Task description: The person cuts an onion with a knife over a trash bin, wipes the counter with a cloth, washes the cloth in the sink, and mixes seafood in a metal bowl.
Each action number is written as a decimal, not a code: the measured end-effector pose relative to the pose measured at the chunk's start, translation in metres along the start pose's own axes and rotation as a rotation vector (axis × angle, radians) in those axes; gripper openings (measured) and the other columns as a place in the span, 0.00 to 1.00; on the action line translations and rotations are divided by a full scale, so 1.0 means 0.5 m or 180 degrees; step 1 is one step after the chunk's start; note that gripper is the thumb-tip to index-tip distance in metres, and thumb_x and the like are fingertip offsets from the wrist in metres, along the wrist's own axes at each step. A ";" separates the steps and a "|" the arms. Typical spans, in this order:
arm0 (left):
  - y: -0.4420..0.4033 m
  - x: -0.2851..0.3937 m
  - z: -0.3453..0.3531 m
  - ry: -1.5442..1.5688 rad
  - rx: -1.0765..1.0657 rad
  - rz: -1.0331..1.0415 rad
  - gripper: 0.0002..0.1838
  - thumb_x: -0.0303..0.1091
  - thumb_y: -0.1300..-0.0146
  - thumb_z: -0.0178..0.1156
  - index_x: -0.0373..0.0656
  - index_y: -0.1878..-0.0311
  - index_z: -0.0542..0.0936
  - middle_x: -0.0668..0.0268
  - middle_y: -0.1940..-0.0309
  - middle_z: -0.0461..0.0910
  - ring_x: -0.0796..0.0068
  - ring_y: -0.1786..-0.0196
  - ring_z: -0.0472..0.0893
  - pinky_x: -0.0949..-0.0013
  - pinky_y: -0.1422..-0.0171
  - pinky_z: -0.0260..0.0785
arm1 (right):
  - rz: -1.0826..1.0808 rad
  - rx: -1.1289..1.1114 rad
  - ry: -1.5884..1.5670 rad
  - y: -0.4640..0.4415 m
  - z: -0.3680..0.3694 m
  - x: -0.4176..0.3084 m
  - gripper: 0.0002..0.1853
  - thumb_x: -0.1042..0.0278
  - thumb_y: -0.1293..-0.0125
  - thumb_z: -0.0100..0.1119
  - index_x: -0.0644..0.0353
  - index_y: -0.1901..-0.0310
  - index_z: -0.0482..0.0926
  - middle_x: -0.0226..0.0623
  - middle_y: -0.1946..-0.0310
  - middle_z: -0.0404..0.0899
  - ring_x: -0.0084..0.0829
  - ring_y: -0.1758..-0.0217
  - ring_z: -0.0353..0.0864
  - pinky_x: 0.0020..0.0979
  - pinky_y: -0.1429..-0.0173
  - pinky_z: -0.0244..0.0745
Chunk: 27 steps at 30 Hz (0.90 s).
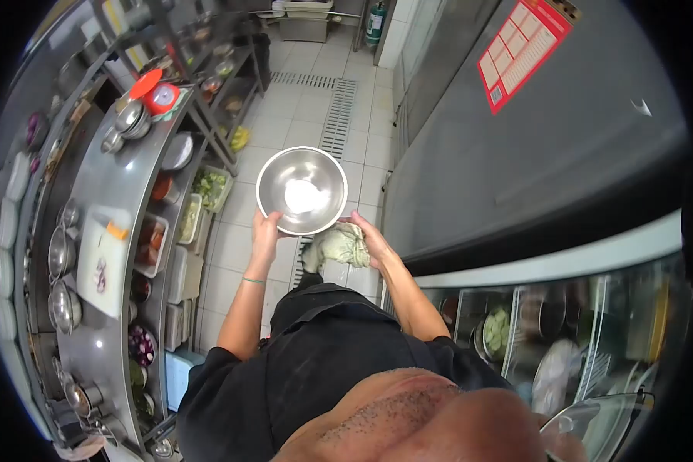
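A shiny stainless steel mixing bowl (303, 189) is held in front of my body, its inside facing up toward me. Its near-left rim is gripped by my left hand (266, 231), thumb over the edge. My right hand (369, 240) is closed around a crumpled pale greenish cloth (340, 245), which hangs at the near-right side of the bowl. Some of the right fingers are hidden behind the cloth and bowl, so I cannot tell how firmly they touch the metal.
On the left, a steel counter (123, 181) carries a white cutting board (104, 258), small metal bowls (132, 119) and a red scale (162, 98). Food containers (210, 187) fill its lower shelves. A grey fridge (508, 154) and glass-fronted display stand right. A floor drain (339, 115) crosses the tiles.
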<state>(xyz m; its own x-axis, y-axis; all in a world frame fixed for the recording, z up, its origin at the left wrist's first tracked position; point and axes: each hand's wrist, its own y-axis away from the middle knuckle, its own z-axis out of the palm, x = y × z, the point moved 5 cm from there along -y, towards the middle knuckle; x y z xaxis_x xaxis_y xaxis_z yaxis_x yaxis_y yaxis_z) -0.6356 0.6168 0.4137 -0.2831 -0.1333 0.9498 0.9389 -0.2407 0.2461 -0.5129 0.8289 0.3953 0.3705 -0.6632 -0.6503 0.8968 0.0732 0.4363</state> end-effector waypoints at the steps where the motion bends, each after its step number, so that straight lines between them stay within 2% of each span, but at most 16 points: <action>1: -0.053 0.019 0.008 -0.0217 0.0027 0.0185 0.25 0.30 0.35 0.54 0.31 0.35 0.69 0.50 0.49 0.81 0.56 0.55 0.87 0.56 0.63 0.88 | 0.0040 0.0017 -0.0075 -0.025 -0.011 -0.039 0.33 0.41 0.21 0.48 0.69 0.37 0.76 0.45 0.43 0.82 0.35 0.46 0.86 0.34 0.42 0.84; 2: -0.110 0.027 0.017 -0.0528 -0.0023 0.0380 0.26 0.29 0.35 0.54 0.31 0.34 0.67 0.49 0.48 0.80 0.56 0.56 0.88 0.58 0.63 0.88 | 0.0123 -0.0074 0.0426 -0.060 -0.023 -0.074 0.39 0.33 0.24 0.49 0.69 0.36 0.76 0.45 0.41 0.81 0.34 0.44 0.84 0.34 0.39 0.81; 5: -0.268 0.013 0.062 -0.0579 -0.0187 0.0122 0.27 0.28 0.36 0.54 0.30 0.34 0.68 0.48 0.48 0.80 0.56 0.57 0.88 0.57 0.63 0.88 | -0.0315 0.0171 0.1941 -0.211 -0.065 -0.162 0.40 0.33 0.25 0.51 0.70 0.34 0.75 0.45 0.41 0.81 0.33 0.41 0.82 0.34 0.34 0.77; 6: -0.360 -0.058 0.058 -0.0772 -0.0327 0.0012 0.29 0.27 0.36 0.55 0.34 0.31 0.70 0.45 0.48 0.82 0.58 0.49 0.87 0.63 0.61 0.84 | 0.0055 0.0312 0.1736 -0.263 -0.090 -0.178 0.42 0.32 0.26 0.52 0.70 0.33 0.75 0.46 0.39 0.81 0.33 0.38 0.80 0.34 0.31 0.73; 7: -0.445 -0.107 0.068 -0.1312 -0.0378 0.0234 0.30 0.27 0.36 0.56 0.34 0.29 0.69 0.44 0.45 0.81 0.60 0.48 0.86 0.65 0.62 0.81 | 0.0016 0.0485 0.1609 -0.318 -0.114 -0.206 0.41 0.33 0.26 0.52 0.69 0.33 0.75 0.45 0.39 0.80 0.33 0.38 0.81 0.35 0.32 0.75; 9: -0.519 -0.052 0.137 -0.1121 -0.0470 0.0638 0.30 0.27 0.36 0.55 0.34 0.29 0.69 0.45 0.42 0.79 0.58 0.44 0.84 0.63 0.55 0.82 | 0.0004 0.0887 0.1310 -0.379 -0.137 -0.262 0.39 0.35 0.25 0.53 0.68 0.33 0.75 0.44 0.38 0.79 0.34 0.39 0.82 0.38 0.34 0.78; 10: -0.558 -0.030 0.161 -0.0846 -0.0530 0.0213 0.30 0.26 0.36 0.55 0.35 0.29 0.69 0.45 0.41 0.79 0.56 0.44 0.84 0.61 0.54 0.82 | 0.0153 0.0918 0.0696 -0.381 -0.135 -0.299 0.38 0.36 0.24 0.52 0.68 0.32 0.74 0.46 0.38 0.80 0.35 0.36 0.80 0.38 0.31 0.75; 12: -0.619 0.054 0.198 -0.0316 -0.0629 -0.0631 0.31 0.26 0.36 0.55 0.35 0.28 0.68 0.46 0.40 0.78 0.53 0.44 0.84 0.58 0.51 0.83 | -0.0048 0.0940 0.0210 -0.393 -0.143 -0.380 0.34 0.42 0.22 0.51 0.66 0.30 0.72 0.45 0.38 0.80 0.36 0.37 0.81 0.39 0.31 0.76; 13: -0.672 0.068 0.203 -0.0319 -0.0643 -0.0593 0.32 0.27 0.36 0.55 0.35 0.27 0.67 0.46 0.41 0.78 0.53 0.47 0.85 0.57 0.56 0.85 | -0.0154 0.0936 -0.0024 -0.402 -0.156 -0.416 0.32 0.45 0.21 0.51 0.65 0.29 0.71 0.44 0.39 0.80 0.36 0.37 0.81 0.40 0.32 0.76; 15: -0.791 0.067 0.183 -0.0339 -0.0669 -0.0519 0.33 0.28 0.36 0.55 0.35 0.26 0.63 0.46 0.44 0.78 0.51 0.54 0.87 0.54 0.65 0.88 | -0.0744 0.1603 -0.0021 -0.407 -0.205 -0.464 0.27 0.56 0.19 0.45 0.63 0.27 0.68 0.44 0.37 0.79 0.37 0.37 0.82 0.39 0.32 0.77; 16: -0.885 0.005 0.149 -0.0542 -0.0716 -0.0360 0.34 0.28 0.37 0.55 0.35 0.26 0.63 0.46 0.44 0.78 0.50 0.53 0.87 0.53 0.65 0.89 | -0.0858 0.1424 -0.0285 -0.410 -0.225 -0.487 0.28 0.56 0.21 0.44 0.62 0.26 0.67 0.46 0.36 0.78 0.42 0.36 0.81 0.44 0.35 0.79; 20: -1.042 0.122 0.148 -0.0439 -0.0375 -0.0671 0.33 0.30 0.37 0.54 0.33 0.27 0.63 0.45 0.44 0.78 0.50 0.53 0.87 0.53 0.67 0.89 | -0.0994 0.0999 -0.1904 -0.487 -0.278 -0.549 0.31 0.50 0.26 0.43 0.58 0.28 0.70 0.50 0.34 0.77 0.53 0.38 0.81 0.58 0.49 0.84; 23: -1.210 0.102 0.134 -0.0265 -0.0186 -0.0792 0.31 0.31 0.36 0.53 0.31 0.29 0.65 0.44 0.44 0.78 0.50 0.54 0.87 0.55 0.68 0.89 | -0.1185 0.0990 -0.2272 -0.646 -0.333 -0.610 0.33 0.44 0.29 0.43 0.56 0.31 0.73 0.49 0.35 0.78 0.57 0.41 0.83 0.62 0.59 0.84; 24: -1.271 0.100 0.131 -0.0303 -0.0117 -0.0829 0.31 0.31 0.35 0.53 0.30 0.30 0.65 0.44 0.45 0.78 0.49 0.54 0.87 0.56 0.69 0.89 | -0.1218 0.0857 -0.2205 -0.712 -0.341 -0.654 0.31 0.45 0.28 0.42 0.55 0.32 0.75 0.47 0.35 0.78 0.56 0.42 0.83 0.60 0.61 0.84; 27: -1.422 0.140 0.134 -0.0222 0.0026 -0.0877 0.31 0.31 0.35 0.52 0.30 0.30 0.63 0.44 0.45 0.78 0.50 0.56 0.87 0.57 0.70 0.89 | -0.1233 0.1014 -0.2070 -0.852 -0.358 -0.808 0.33 0.40 0.33 0.47 0.50 0.32 0.75 0.44 0.36 0.79 0.54 0.42 0.82 0.60 0.65 0.79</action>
<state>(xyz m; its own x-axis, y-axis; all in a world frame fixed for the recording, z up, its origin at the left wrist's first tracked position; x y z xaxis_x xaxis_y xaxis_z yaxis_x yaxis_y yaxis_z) -1.3100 0.8431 0.3180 -0.5139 0.0027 0.8579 0.8301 -0.2510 0.4980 -1.0014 1.1988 0.3607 -0.2532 -0.9044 -0.3435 0.7845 -0.3997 0.4742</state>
